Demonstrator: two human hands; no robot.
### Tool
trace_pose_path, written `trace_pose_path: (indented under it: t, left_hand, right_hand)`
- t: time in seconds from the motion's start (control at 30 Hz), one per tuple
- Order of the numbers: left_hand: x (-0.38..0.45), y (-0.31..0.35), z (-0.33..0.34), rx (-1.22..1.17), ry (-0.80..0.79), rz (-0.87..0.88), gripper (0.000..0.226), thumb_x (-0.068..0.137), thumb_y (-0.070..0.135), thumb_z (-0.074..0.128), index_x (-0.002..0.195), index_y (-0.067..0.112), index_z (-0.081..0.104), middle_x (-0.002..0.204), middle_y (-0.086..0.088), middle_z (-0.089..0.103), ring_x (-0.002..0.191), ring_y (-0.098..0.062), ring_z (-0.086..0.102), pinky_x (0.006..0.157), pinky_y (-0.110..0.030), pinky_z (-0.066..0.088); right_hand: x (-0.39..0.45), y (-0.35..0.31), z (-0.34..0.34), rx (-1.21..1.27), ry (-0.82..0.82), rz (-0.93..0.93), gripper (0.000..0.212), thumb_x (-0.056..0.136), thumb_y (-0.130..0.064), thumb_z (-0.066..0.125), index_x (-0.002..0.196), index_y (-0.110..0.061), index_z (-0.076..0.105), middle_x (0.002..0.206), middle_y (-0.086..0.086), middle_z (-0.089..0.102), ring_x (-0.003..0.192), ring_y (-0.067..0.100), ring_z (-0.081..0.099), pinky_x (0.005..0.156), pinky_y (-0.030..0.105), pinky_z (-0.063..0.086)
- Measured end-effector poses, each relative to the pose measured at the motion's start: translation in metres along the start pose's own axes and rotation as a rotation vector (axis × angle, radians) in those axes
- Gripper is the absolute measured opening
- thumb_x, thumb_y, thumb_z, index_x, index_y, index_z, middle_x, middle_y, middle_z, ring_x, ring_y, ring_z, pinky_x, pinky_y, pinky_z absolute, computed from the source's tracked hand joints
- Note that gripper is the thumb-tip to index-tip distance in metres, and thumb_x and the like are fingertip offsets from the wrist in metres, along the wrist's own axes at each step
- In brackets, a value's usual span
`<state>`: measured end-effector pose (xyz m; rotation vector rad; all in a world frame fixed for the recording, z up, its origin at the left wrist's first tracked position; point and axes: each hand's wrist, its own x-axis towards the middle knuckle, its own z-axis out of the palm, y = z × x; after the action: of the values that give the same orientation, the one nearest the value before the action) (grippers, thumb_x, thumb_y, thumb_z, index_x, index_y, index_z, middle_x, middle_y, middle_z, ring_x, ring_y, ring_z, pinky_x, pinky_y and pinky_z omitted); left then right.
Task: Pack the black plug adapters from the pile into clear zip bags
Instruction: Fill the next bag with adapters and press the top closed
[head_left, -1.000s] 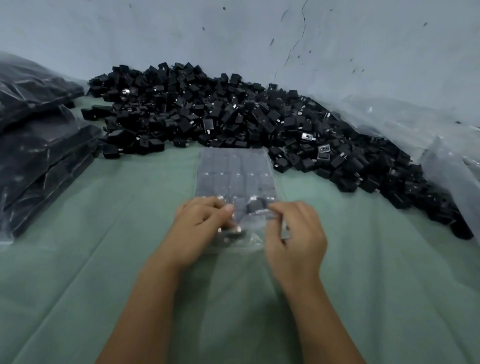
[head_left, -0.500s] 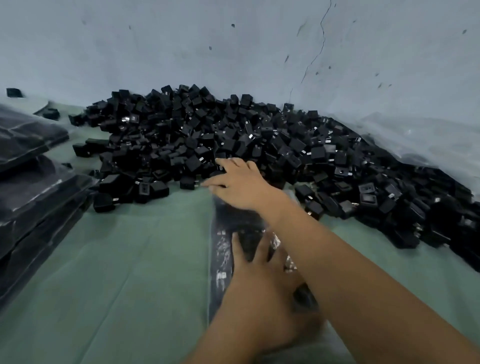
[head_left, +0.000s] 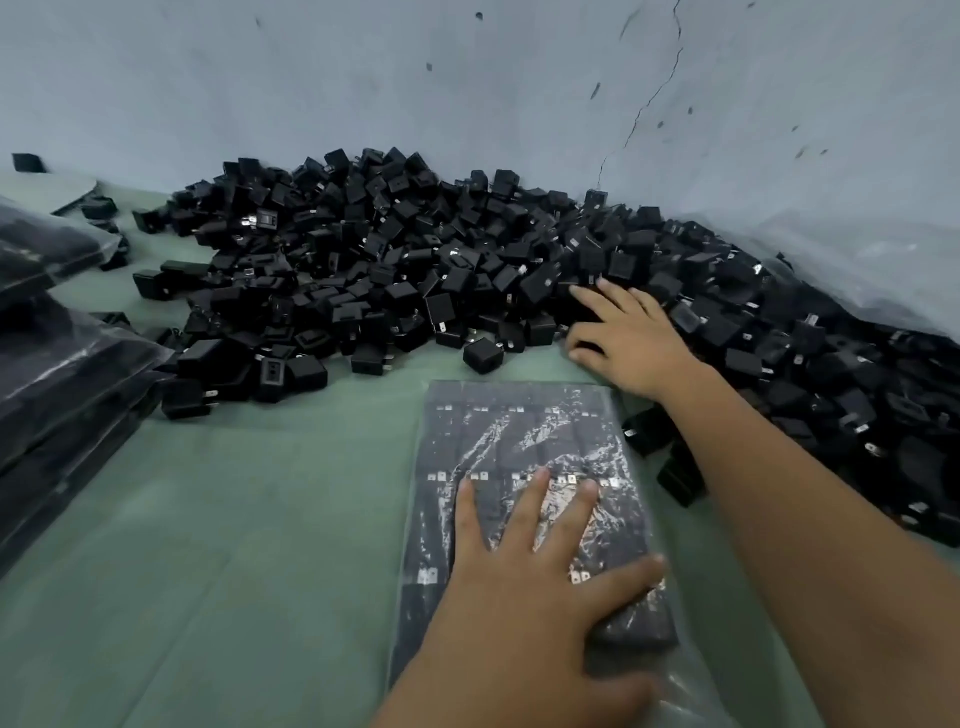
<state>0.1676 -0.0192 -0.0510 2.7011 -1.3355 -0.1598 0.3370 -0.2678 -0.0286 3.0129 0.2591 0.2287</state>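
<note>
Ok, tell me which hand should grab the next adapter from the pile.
Right. The right hand already rests on the pile; the left hand lies flat on the filled bag.

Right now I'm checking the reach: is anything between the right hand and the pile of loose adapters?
Nothing visible is. The right hand already lies on the near edge of the pile of black plug adapters, fingers spread among them. The left hand rests flat on the filled zip bag, clear of that reach.

Head view, forward and down, near table (head_left: 260, 493)
</note>
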Motion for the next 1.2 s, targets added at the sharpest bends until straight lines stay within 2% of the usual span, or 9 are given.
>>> trace_pose_path:
  t: [0.2,0.33,0.43,0.57,0.7,0.83,0.97,1.03,1.2]
  left_hand:
    - [-0.005,0.005,-0.001,-0.049,0.067,-0.054,0.065,0.076,0.085,0.020,0.130,0.075,-0.016,0.156,0.012,-0.031,0.141,-0.023,-0.038,0.098,-0.067,-0.031]
    - [-0.007,0.007,-0.003,-0.047,0.089,-0.057,0.065,0.077,0.086,0.020,0.132,0.074,-0.014,0.155,0.012,-0.030,0.142,-0.024,-0.037,0.099,-0.067,-0.031]
    - [-0.006,0.007,-0.002,-0.025,0.108,-0.055,0.066,0.077,0.086,0.018,0.133,0.072,-0.013,0.156,0.010,-0.028,0.143,-0.025,-0.034,0.098,-0.067,-0.032]
    - [-0.001,0.003,0.002,0.015,0.090,-0.030,0.066,0.076,0.086,0.015,0.134,0.069,-0.012,0.161,0.008,-0.022,0.146,-0.030,-0.028,0.094,-0.070,-0.033]
    - [0.007,-0.003,0.006,0.025,0.018,-0.016,0.072,0.078,0.084,0.023,0.132,0.060,-0.018,0.156,0.010,-0.034,0.142,-0.030,-0.035,0.088,-0.071,-0.037]
    - [0.008,-0.002,0.002,0.023,-0.037,0.005,0.063,0.072,0.082,0.013,0.127,0.064,-0.010,0.159,0.004,-0.028,0.133,-0.029,-0.044,0.083,-0.069,-0.040]
    - [0.004,-0.001,-0.002,-0.029,-0.024,0.019,0.061,0.072,0.083,0.008,0.129,0.071,-0.011,0.156,0.006,-0.035,0.143,-0.033,-0.034,0.087,-0.069,-0.037]
    - [0.004,0.000,-0.004,-0.033,-0.044,0.015,0.065,0.069,0.085,0.003,0.131,0.071,-0.014,0.149,0.009,-0.043,0.140,-0.030,-0.038,0.089,-0.069,-0.036]
    - [0.001,0.002,-0.002,-0.037,-0.003,-0.028,0.068,0.072,0.084,0.010,0.132,0.070,-0.018,0.153,0.011,-0.037,0.141,-0.027,-0.038,0.093,-0.072,-0.031]
  right_hand:
    - [-0.061,0.033,-0.001,-0.015,-0.078,0.268,0.020,0.101,-0.043,0.034,0.110,-0.040,0.052,0.160,-0.012,0.010,0.146,0.018,0.016,0.115,0.054,-0.008]
    - [-0.076,0.026,-0.028,-0.157,-0.255,0.441,0.030,0.098,-0.037,0.037,0.121,-0.035,0.058,0.154,0.001,0.032,0.143,0.027,0.022,0.113,0.061,-0.003]
    - [-0.055,-0.012,-0.052,-0.233,-0.037,0.343,0.031,0.093,-0.037,0.043,0.114,-0.031,0.065,0.128,0.002,0.055,0.129,0.026,0.040,0.114,0.057,0.005]
    - [-0.008,-0.085,-0.059,-0.041,0.144,-0.032,0.046,0.091,-0.043,0.052,0.136,-0.036,0.048,0.150,0.003,0.037,0.141,0.022,0.026,0.116,0.049,0.004]
    - [0.042,-0.133,-0.040,0.116,-0.149,-0.253,0.041,0.098,-0.053,0.037,0.137,-0.047,0.045,0.161,-0.007,0.005,0.147,0.018,0.002,0.116,0.047,0.001]
    - [0.059,-0.109,-0.018,0.010,-0.181,-0.213,0.040,0.099,-0.053,0.030,0.137,-0.050,0.043,0.160,-0.013,-0.009,0.147,0.017,0.007,0.117,0.049,-0.002]
    - [0.037,-0.045,-0.007,-0.118,-0.079,-0.167,0.043,0.099,-0.039,0.039,0.137,-0.057,0.036,0.161,-0.005,0.013,0.144,0.021,0.021,0.119,0.040,-0.005]
    - [0.015,-0.014,-0.001,-0.202,-0.084,-0.079,0.045,0.098,-0.040,0.037,0.139,-0.058,0.030,0.158,-0.009,0.021,0.147,0.021,0.013,0.116,0.046,-0.011]
    - [-0.040,0.031,-0.008,-0.174,-0.259,0.158,0.047,0.101,-0.040,0.031,0.139,-0.064,0.019,0.161,-0.012,0.003,0.148,0.014,-0.001,0.113,0.061,-0.007]
